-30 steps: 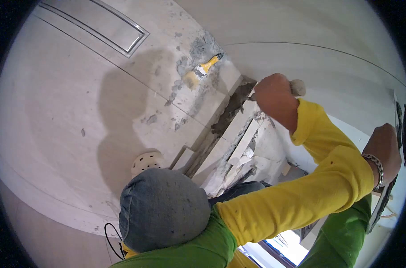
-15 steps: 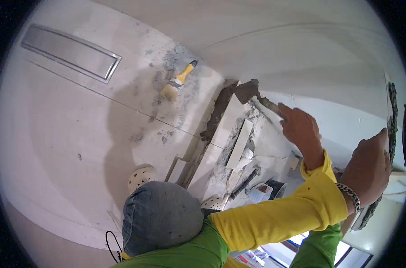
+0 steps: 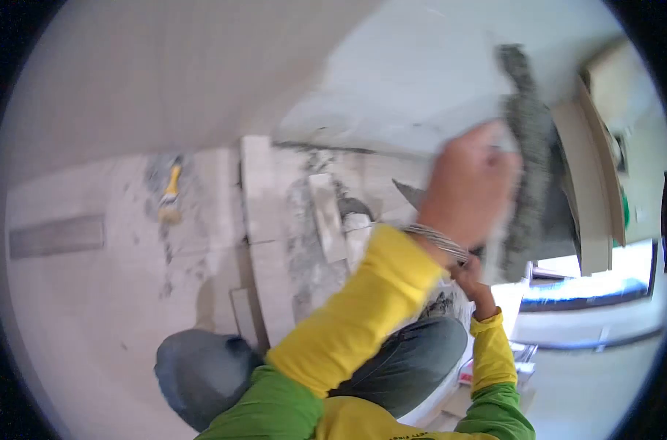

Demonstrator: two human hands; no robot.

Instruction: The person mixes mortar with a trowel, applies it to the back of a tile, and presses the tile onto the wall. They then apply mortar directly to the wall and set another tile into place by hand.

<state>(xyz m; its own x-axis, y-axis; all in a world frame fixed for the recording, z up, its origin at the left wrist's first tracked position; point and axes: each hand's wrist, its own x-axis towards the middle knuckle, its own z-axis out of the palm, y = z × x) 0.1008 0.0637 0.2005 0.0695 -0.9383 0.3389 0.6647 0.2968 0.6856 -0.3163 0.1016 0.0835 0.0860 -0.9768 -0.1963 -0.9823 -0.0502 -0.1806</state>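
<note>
My left hand [image 3: 474,187], with a bracelet at the wrist, is raised in front of me and blurred by motion. It grips a narrow tile strip whose one face carries a thick line of grey mortar [image 3: 528,158]. My right hand [image 3: 467,277] is lower and partly behind the left wrist. Its fingers are closed on a trowel; the pointed dark blade [image 3: 408,193] sticks out left of my left hand, while the handle is mostly hidden. Below the trowel, a pale tile piece [image 3: 328,218] lies on the mortar-smeared surface.
A yellow-handled brush [image 3: 171,192] lies on the stained floor, left of a raised pale tile ledge [image 3: 258,189]. Farther left is a rectangular drain cover [image 3: 57,236]. Cardboard-like panels [image 3: 584,183] stand at right. My bent knees [image 3: 205,374] are below.
My view has turned toward the right. My right hand has drawn the trowel away from the mortar-filled gap to beside the left hand. The mortared strip has come nearer the middle.
</note>
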